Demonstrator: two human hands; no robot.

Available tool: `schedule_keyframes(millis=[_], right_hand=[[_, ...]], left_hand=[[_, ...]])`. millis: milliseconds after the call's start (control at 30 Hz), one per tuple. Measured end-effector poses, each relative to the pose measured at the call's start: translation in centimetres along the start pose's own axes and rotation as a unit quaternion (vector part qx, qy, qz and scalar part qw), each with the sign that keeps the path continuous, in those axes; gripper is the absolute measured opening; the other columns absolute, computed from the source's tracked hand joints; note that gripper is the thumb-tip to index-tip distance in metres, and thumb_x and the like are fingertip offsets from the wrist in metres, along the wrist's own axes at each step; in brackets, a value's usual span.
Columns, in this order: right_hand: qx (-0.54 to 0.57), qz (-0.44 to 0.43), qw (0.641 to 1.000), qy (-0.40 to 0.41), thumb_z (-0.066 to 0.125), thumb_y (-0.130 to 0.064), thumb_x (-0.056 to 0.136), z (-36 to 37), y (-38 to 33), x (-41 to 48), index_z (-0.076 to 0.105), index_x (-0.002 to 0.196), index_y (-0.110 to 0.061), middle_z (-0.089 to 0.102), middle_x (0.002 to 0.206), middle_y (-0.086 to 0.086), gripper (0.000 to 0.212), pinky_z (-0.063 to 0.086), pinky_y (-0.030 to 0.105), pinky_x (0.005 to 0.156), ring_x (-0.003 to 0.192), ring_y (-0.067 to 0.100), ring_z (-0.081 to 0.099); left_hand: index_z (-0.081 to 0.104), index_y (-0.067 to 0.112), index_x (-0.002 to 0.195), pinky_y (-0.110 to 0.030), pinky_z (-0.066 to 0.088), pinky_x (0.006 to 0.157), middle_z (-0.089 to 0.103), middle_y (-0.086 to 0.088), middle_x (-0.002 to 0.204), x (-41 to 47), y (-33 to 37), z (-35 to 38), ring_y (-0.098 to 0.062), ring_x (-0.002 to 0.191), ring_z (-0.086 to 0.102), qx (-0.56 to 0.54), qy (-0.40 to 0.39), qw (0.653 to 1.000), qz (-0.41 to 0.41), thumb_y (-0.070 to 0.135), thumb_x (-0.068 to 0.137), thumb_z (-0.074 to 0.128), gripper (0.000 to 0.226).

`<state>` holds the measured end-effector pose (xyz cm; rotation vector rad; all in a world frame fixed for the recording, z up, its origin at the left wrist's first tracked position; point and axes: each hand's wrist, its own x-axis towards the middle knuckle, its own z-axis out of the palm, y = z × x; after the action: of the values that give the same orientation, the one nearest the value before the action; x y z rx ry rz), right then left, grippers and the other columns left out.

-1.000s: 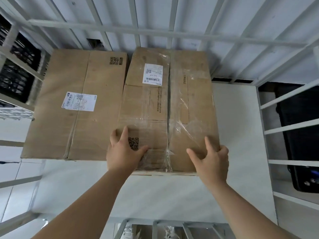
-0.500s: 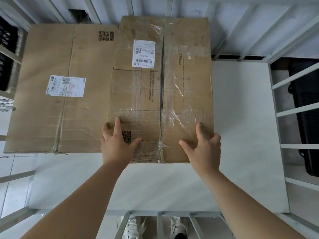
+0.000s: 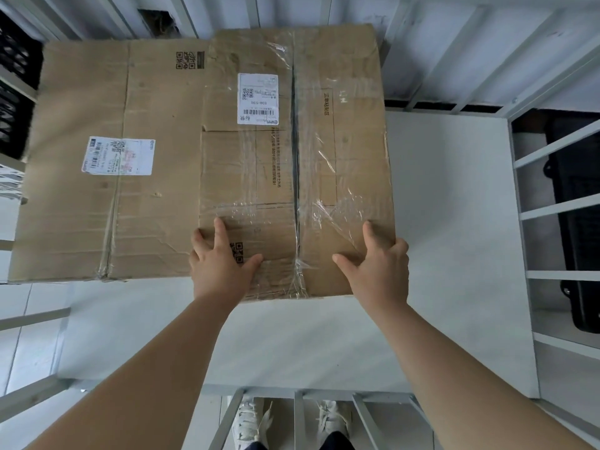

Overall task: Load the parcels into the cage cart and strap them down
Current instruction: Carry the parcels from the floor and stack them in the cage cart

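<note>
Two brown cardboard parcels lie side by side on the white floor (image 3: 448,222) of the cage cart. The taped parcel (image 3: 344,151) with a white shipping label sits in the middle and overlaps the edge of the wider parcel (image 3: 97,206) on its left. My left hand (image 3: 220,261) rests flat on the taped parcel's near left corner, fingers spread over a QR code. My right hand (image 3: 376,264) presses on its near right corner, fingers straight, over loose clear tape.
White cage bars (image 3: 558,209) wall the cart on the right, far side and left. A low barred rail (image 3: 298,414) runs along the near edge, with my white shoes behind it. A black case (image 3: 578,228) lies outside the right bars. Bare floor lies right of the parcels.
Both hands stay on the taped parcel's near corners. The view has drawn closer and tilted down, so the parcels sit higher and larger in frame.
</note>
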<state>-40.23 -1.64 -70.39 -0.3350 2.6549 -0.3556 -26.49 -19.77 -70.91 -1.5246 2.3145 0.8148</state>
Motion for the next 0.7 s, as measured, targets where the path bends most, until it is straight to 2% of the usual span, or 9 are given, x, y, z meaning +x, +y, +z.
schedule_keyframes(millis=[133, 367, 433, 500, 600, 633, 700], right_hand=[[-0.008, 0.014, 1.000, -0.020, 0.068, -0.059, 0.074, 0.2, -1.0, -0.2, 0.031, 0.145, -0.036, 0.041, 0.116, 0.017, 0.083, 0.046, 0.038, 0.083, 0.096, 0.036, 0.051], [-0.033, 0.006, 0.999, -0.020, 0.066, -0.058, 0.076, 0.9, -1.8, -0.8, 0.029, 0.144, -0.036, 0.043, 0.114, 0.018, 0.081, 0.046, 0.035, 0.079, 0.092, 0.034, 0.052], [-0.056, -0.006, 0.998, -0.025, 0.064, -0.055, 0.079, 0.3, -1.5, -0.8, 0.031, 0.144, -0.033, 0.044, 0.115, 0.019, 0.076, 0.045, 0.037, 0.085, 0.098, 0.035, 0.051], [-0.087, -0.049, 0.995, -0.011, 0.064, -0.048, 0.082, -0.7, -1.5, -1.0, 0.042, 0.137, -0.024, 0.044, 0.127, 0.022, 0.064, 0.040, 0.040, 0.098, 0.115, 0.037, 0.044], [-0.087, -0.125, 0.988, -0.003, 0.062, -0.037, 0.088, -3.0, -2.4, -1.4, 0.051, 0.129, -0.012, 0.038, 0.145, 0.016, 0.050, 0.032, 0.040, 0.105, 0.132, 0.032, 0.036], [-0.084, -0.143, 0.986, 0.002, 0.061, -0.034, 0.089, -4.2, -3.0, -1.6, 0.052, 0.127, -0.009, 0.043, 0.142, 0.013, 0.047, 0.034, 0.039, 0.103, 0.129, 0.030, 0.039], [-0.082, -0.176, 0.981, 0.027, 0.060, -0.030, 0.088, -7.1, -4.3, -2.1, 0.056, 0.112, -0.004, 0.056, 0.119, 0.011, 0.035, 0.040, 0.037, 0.091, 0.113, 0.029, 0.049]], left_hand=[[0.003, 0.025, 0.153, -0.050, 0.025, 0.114, 0.005, -0.017, 0.157, 1.2, -0.3, -1.5, -0.041, 0.139, 0.021, 0.029, -0.005, 1.000, 0.003, 0.052, 0.081, 0.068, 0.101], [0.000, 0.027, 0.153, -0.052, 0.022, 0.115, 0.002, -0.017, 0.158, 1.5, -0.7, -2.0, -0.039, 0.142, 0.014, 0.047, -0.024, 0.999, -0.012, 0.052, 0.082, 0.065, 0.099], [0.008, 0.025, 0.153, -0.051, 0.019, 0.116, 0.007, -0.016, 0.158, 1.1, -0.3, -2.1, -0.037, 0.143, 0.012, 0.072, -0.013, 0.997, -0.006, 0.052, 0.084, 0.064, 0.092], [0.021, 0.022, 0.150, -0.050, 0.017, 0.116, 0.017, -0.013, 0.157, 0.4, 0.1, -2.6, -0.035, 0.143, 0.013, 0.106, 0.010, 0.994, 0.032, 0.049, 0.087, 0.061, 0.079], [0.042, 0.018, 0.140, -0.045, 0.022, 0.114, 0.040, -0.006, 0.148, -0.9, 1.4, -4.4, -0.030, 0.139, 0.026, 0.127, 0.030, 0.986, 0.107, 0.042, 0.092, 0.055, 0.056], [0.048, 0.017, 0.136, -0.044, 0.025, 0.110, 0.047, -0.005, 0.142, -1.5, 2.2, -5.3, -0.029, 0.135, 0.032, 0.134, 0.032, 0.983, 0.124, 0.041, 0.092, 0.053, 0.050], [0.057, 0.018, 0.126, -0.041, 0.034, 0.101, 0.059, -0.005, 0.128, -2.8, 4.2, -7.8, -0.028, 0.123, 0.044, 0.140, 0.045, 0.977, 0.152, 0.039, 0.093, 0.050, 0.040]])
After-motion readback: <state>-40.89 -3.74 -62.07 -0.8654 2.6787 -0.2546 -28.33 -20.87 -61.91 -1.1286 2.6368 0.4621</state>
